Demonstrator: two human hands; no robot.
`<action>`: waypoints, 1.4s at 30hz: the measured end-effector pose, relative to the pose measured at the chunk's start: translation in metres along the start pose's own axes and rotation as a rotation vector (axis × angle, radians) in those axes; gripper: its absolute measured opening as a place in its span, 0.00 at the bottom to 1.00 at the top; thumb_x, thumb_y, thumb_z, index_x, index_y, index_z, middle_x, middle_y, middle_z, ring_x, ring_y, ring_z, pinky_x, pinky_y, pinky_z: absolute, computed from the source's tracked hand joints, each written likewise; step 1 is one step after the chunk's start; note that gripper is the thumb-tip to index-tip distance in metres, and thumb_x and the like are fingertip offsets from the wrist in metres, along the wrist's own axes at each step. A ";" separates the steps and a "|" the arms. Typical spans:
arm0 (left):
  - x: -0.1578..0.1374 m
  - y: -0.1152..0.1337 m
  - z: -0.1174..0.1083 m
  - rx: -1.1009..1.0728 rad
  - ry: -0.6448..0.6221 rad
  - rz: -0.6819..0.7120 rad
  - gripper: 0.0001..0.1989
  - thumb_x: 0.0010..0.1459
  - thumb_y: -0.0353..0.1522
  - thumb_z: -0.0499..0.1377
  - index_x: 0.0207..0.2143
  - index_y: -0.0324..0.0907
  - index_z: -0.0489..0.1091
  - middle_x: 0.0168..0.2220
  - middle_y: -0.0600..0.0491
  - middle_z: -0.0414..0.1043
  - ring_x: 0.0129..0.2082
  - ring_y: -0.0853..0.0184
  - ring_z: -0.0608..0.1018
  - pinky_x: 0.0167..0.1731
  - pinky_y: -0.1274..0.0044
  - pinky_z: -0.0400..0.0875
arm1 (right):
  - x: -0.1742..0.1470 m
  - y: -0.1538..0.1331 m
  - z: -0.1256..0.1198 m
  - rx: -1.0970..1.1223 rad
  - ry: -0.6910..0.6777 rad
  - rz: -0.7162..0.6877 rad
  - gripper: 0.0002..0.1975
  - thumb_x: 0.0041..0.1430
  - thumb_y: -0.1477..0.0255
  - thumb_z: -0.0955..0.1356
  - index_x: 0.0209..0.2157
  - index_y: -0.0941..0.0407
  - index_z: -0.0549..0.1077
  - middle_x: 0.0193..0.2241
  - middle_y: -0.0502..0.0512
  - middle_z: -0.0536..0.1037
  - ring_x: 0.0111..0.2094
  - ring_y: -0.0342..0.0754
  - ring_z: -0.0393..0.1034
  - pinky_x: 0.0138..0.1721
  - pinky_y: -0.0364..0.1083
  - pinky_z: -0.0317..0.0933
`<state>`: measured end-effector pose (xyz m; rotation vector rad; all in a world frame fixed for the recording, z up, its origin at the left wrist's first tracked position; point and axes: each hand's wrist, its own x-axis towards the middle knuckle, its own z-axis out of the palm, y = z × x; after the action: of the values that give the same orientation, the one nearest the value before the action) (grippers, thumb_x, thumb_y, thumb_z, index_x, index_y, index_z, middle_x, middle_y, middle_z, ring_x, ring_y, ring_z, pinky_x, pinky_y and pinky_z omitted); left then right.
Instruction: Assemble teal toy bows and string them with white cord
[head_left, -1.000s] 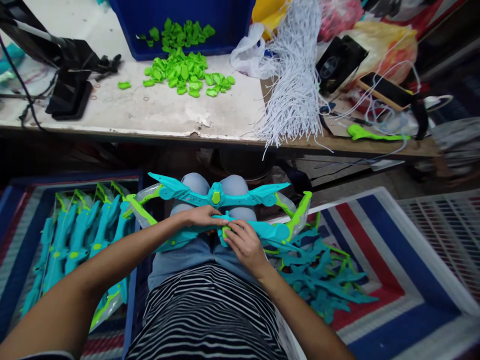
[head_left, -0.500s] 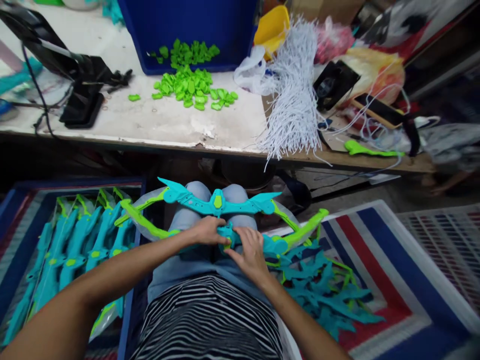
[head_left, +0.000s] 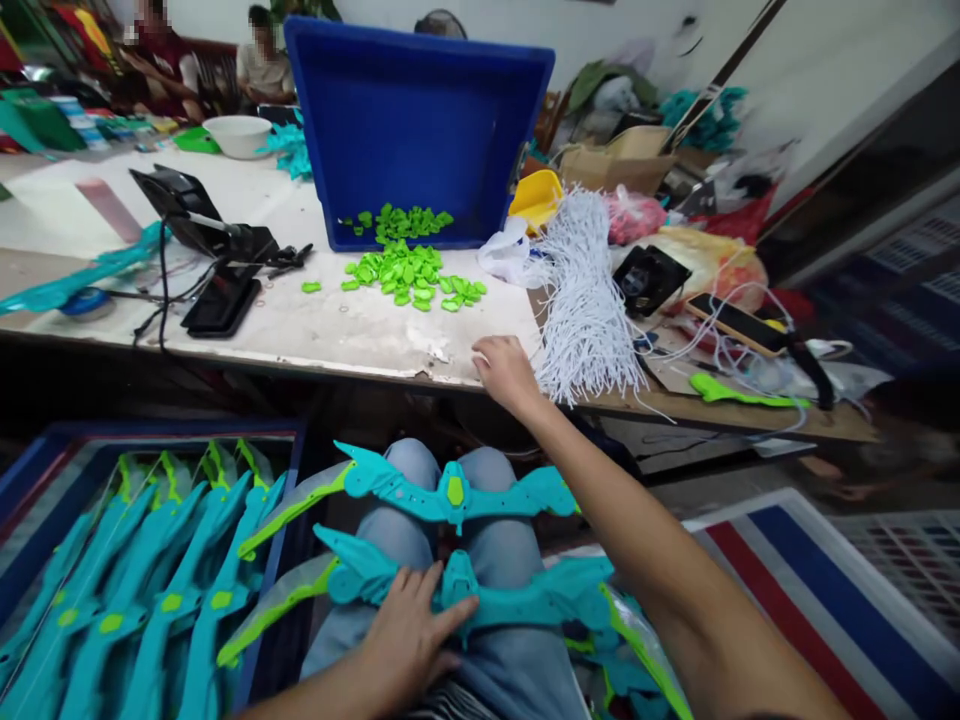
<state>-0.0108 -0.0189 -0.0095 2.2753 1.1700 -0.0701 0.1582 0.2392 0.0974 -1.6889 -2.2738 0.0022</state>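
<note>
Across my thighs lie two turquoise toy bows with lime-green limb tips. The nearer bow (head_left: pixel 517 600) is under my left hand (head_left: pixel 409 625), whose fingers and thumb grip it beside its middle. No green piece shows at that bow's centre, while the farther bow (head_left: pixel 420 497) has a green piece on its own. My right hand (head_left: pixel 506 370) is stretched out over the table's front edge, fingers loosely bent and apart, with nothing visible in it. Beyond it lies a heap of small lime-green plastic pieces (head_left: pixel 397 270), apart from the hand.
A blue crate (head_left: pixel 420 130) on its side holds more green pieces. White strings (head_left: pixel 589 300) hang over the table edge. A black stand (head_left: pixel 217 240) is at left. Several finished bows (head_left: pixel 172 600) fill a crate below left. Two people sit at the back.
My right hand has left the nearer bow and moved forward to the table. My left hand stays on that bow, now lying flatter. The view has tilted upward.
</note>
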 end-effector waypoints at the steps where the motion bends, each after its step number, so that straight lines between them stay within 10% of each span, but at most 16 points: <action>1: 0.003 -0.001 0.001 -0.047 -0.010 -0.018 0.35 0.54 0.40 0.62 0.62 0.58 0.52 0.61 0.43 0.56 0.55 0.51 0.66 0.54 0.57 0.60 | 0.028 -0.001 0.010 -0.029 -0.004 0.011 0.14 0.60 0.77 0.62 0.45 0.61 0.74 0.50 0.61 0.73 0.51 0.58 0.60 0.51 0.53 0.58; 9: 0.040 -0.012 0.030 -0.091 -0.116 -0.102 0.39 0.54 0.43 0.61 0.64 0.57 0.47 0.50 0.43 0.69 0.47 0.51 0.74 0.50 0.59 0.65 | 0.133 0.001 0.051 -0.194 -0.050 0.016 0.18 0.63 0.81 0.56 0.44 0.61 0.74 0.46 0.65 0.74 0.52 0.59 0.58 0.48 0.55 0.54; 19: 0.032 -0.006 0.002 -0.083 -0.196 -0.078 0.39 0.54 0.40 0.61 0.64 0.59 0.45 0.53 0.44 0.67 0.51 0.51 0.72 0.52 0.59 0.64 | 0.079 0.039 0.039 -0.101 -0.035 0.030 0.16 0.62 0.78 0.58 0.44 0.59 0.74 0.42 0.61 0.73 0.44 0.51 0.65 0.45 0.46 0.58; 28: 0.037 0.000 -0.009 -0.117 -0.250 -0.138 0.37 0.55 0.39 0.61 0.64 0.57 0.48 0.54 0.43 0.66 0.52 0.50 0.71 0.53 0.57 0.62 | 0.097 0.028 0.039 0.128 -0.046 0.165 0.11 0.58 0.78 0.63 0.39 0.61 0.76 0.43 0.64 0.76 0.48 0.54 0.66 0.51 0.49 0.58; 35: 0.036 0.011 -0.043 -0.193 -0.280 -0.218 0.40 0.55 0.34 0.57 0.66 0.48 0.42 0.54 0.43 0.67 0.51 0.52 0.72 0.51 0.63 0.64 | 0.075 0.045 0.037 0.302 -0.053 0.418 0.13 0.55 0.80 0.63 0.41 0.61 0.73 0.18 0.52 0.75 0.19 0.44 0.70 0.26 0.42 0.65; 42: 0.035 0.010 -0.053 -0.289 -0.279 -0.174 0.39 0.54 0.32 0.54 0.66 0.40 0.42 0.55 0.40 0.67 0.51 0.52 0.72 0.49 0.66 0.66 | 0.048 0.048 0.021 0.000 -0.030 0.335 0.10 0.56 0.70 0.65 0.34 0.60 0.76 0.38 0.66 0.77 0.42 0.59 0.70 0.42 0.53 0.63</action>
<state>0.0070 0.0290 0.0290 1.8428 1.1439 -0.2594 0.1857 0.3027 0.0807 -2.0596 -1.9824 0.1016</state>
